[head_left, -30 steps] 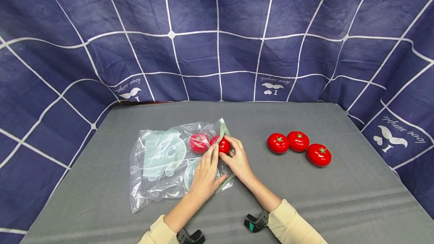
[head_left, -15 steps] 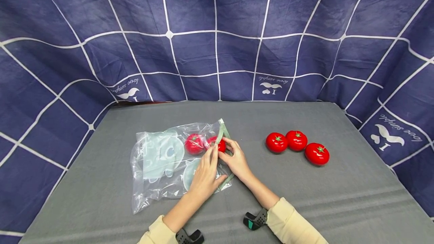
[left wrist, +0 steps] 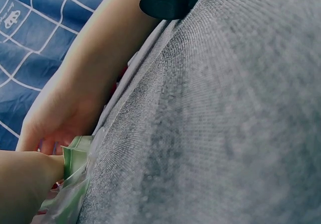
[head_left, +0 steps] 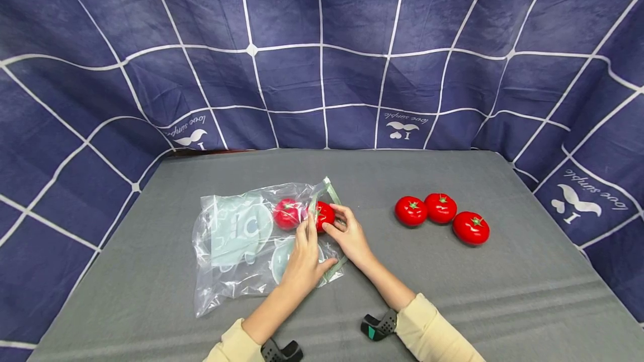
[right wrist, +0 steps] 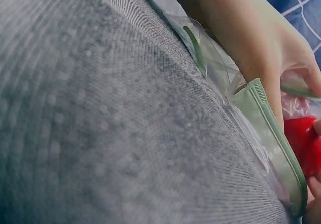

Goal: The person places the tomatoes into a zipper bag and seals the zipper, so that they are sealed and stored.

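A clear zip bag (head_left: pixel 236 284) with pale green prints lies flat, its green-edged mouth facing right. Inside it rests one red tomato (head_left: pixel 287 214). My right hand (head_left: pixel 352 242) holds another tomato (head_left: pixel 322 215) at the mouth, thumb and fingers on its right side. My left hand (head_left: pixel 299 264) reaches over the bag with fairly straight fingers at the upper strip. Its thumb is spread apart against the lower strip, so the mouth gapes. In the right wrist view, the green zip strip (right wrist: pixel 271 128) runs across the left thumb, with the red tomato (right wrist: pixel 302 138) behind it.
Three more tomatoes sit together on the grey cloth to the right: a left one (head_left: pixel 411 211), a middle one (head_left: pixel 440 208) and a right one (head_left: pixel 471 228). A blue curtain (head_left: pixel 352 71) with white lines stands behind and at both sides.
The upper strip of the bag has shifted left over the held tomato, which now shows more fully at the mouth. Both hands stay in nearly the same place.
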### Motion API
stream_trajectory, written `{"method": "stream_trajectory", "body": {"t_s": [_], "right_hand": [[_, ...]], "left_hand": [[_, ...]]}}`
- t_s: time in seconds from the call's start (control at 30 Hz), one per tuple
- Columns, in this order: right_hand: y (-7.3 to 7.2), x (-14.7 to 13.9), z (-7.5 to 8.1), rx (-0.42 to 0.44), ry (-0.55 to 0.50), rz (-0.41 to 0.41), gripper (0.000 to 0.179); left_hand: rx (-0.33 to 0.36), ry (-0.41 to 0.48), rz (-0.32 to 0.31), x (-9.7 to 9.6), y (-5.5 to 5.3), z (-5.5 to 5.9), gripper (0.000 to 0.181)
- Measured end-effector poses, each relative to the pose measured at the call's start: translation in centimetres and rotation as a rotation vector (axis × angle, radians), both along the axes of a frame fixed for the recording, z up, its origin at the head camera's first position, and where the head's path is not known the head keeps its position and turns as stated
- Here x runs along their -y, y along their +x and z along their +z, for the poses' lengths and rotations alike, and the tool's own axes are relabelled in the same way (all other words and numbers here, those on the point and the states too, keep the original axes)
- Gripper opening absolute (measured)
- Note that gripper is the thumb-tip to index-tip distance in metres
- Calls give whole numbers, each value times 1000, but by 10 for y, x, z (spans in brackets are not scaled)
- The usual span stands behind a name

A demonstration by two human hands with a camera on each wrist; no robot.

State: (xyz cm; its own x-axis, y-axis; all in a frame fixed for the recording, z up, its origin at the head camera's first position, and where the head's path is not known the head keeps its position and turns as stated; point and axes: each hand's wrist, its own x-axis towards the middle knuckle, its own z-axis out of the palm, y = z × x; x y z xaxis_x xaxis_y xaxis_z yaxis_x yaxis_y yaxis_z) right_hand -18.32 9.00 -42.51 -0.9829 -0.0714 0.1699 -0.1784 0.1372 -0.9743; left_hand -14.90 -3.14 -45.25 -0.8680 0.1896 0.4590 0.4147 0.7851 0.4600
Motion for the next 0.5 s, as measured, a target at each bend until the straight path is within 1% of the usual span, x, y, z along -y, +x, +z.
{"method": "stream_trajectory", "body": {"t_s": [0.07,0.13,0.23,0.27,0.3,0.37,0.47,0.5], "right_hand": [[2,0,3,-9,40,-34,46],[2,0,3,-20,65,-55,45],[-6,-1,-11,-27,79,-69,45],[-7,-1,-12,-25,74,-66,44],[-9,-2,-16,-20,74,-66,44],[-13,-3,-25,-12,64,-64,44],[-13,-3,-25,4,61,-58,44],[-16,-4,-29,2,65,-57,44]], "left_hand": [[9,16,4,0,0,0,115],[9,28,5,0,0,-1,116],[-5,40,5,0,0,-1,116],[-7,45,3,0,0,-1,116],[-14,48,-1,0,0,-1,115],[-37,54,-11,0,1,-1,112],[-97,92,-30,0,0,1,106],[-124,108,-32,0,0,1,102]]}}
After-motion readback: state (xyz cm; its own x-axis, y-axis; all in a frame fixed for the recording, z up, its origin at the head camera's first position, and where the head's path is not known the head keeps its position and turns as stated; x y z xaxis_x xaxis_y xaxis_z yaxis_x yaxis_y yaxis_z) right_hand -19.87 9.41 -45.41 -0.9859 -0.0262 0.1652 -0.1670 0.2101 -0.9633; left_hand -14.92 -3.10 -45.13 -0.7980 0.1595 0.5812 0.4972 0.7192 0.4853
